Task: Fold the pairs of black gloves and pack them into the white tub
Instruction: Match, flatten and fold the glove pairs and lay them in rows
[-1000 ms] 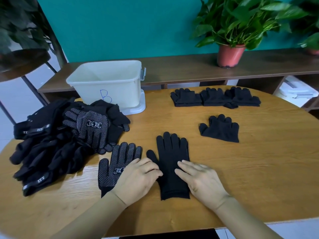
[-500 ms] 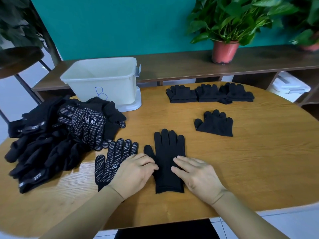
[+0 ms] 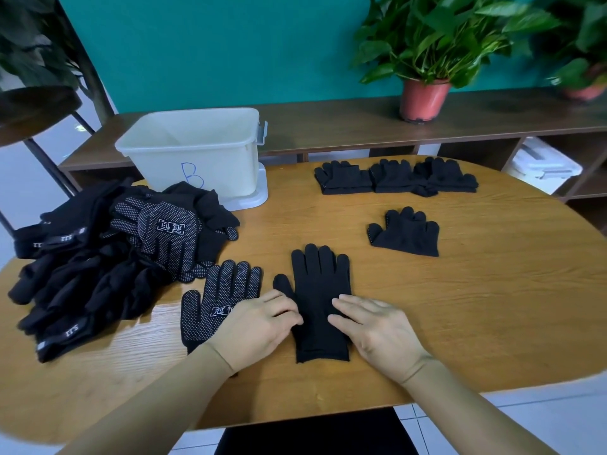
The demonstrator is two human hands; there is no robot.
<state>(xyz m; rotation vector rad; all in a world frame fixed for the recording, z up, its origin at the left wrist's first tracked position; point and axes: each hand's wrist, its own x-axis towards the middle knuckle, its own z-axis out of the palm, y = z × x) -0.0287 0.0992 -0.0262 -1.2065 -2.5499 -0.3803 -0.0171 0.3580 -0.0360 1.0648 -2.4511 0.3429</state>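
I am watching my left hand (image 3: 259,326) and right hand (image 3: 377,330), fingers pressed together flat, risking skewing the plain glove (image 3: 320,300) against the dotted glove (image 3: 223,297).

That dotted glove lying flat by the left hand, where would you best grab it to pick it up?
Probably by the cuff, from the near edge. The dotted glove lies flat, fingers pointing away, cuff toward the person under the left hand. That end is one wide band, easier to pinch than the splayed fingers.
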